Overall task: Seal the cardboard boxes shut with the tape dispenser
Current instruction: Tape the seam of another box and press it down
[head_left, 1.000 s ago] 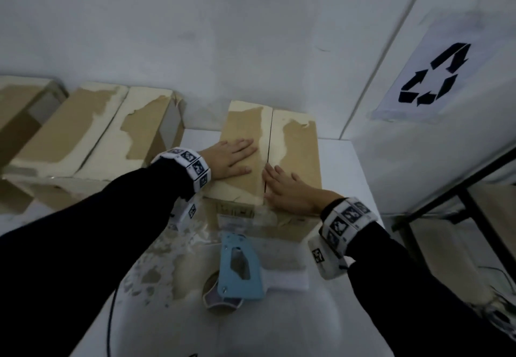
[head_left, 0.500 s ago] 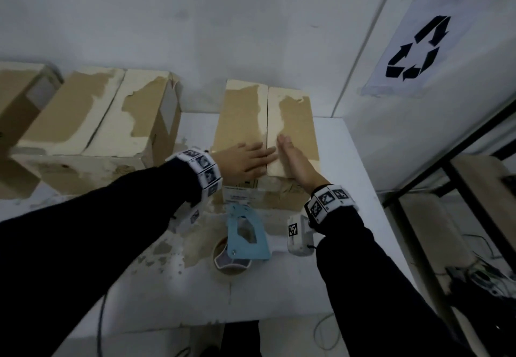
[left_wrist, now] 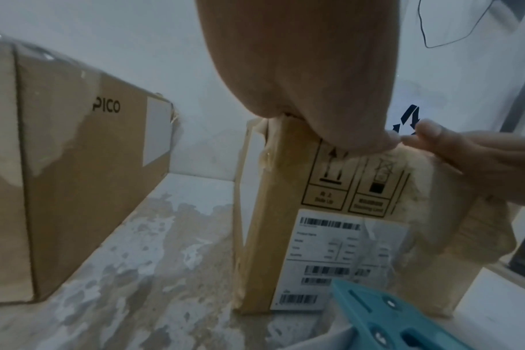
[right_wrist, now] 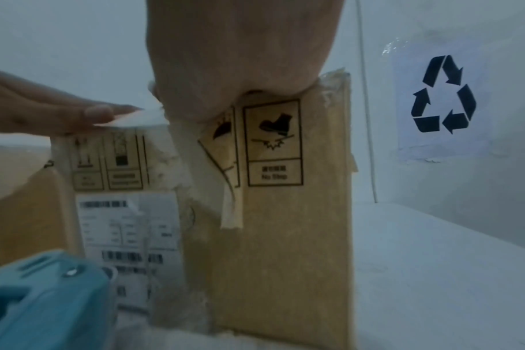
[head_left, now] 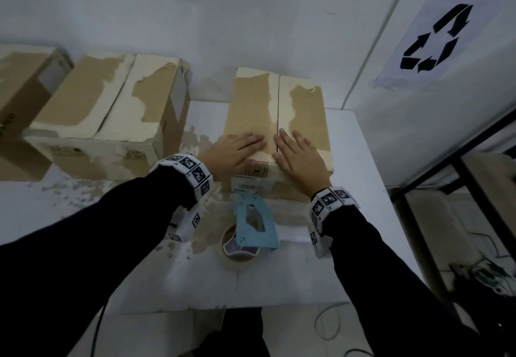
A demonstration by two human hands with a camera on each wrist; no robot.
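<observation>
Pressing down on the near end of the cardboard box (head_left: 275, 111), you have both hands flat on its closed top flaps, one on each side of the centre seam. Your left hand (head_left: 231, 152) lies palm-down on the left flap with fingers straight and together, holding nothing. Your right hand (head_left: 300, 158) lies flat on the right flap, fingers spread a little, also holding nothing; half a second ago it stood on its edge along the seam, and now the palm faces down. The left hand has barely shifted since then.

From the left wrist view the heel of your left hand (left_wrist: 303, 71) sits on the box's near top edge, above the handling symbols and the barcode label (left_wrist: 330, 255). The right wrist view shows the same for your right hand (right_wrist: 240, 54).

That box stands toward the table's (head_left: 360, 178) far right part, close to the back edge. The blue tape dispenser (head_left: 252, 224) lies untouched on the table just in front of the box, between your wrists. A second box (head_left: 111, 111) sits to the left along the back edge, apart from the first.
</observation>
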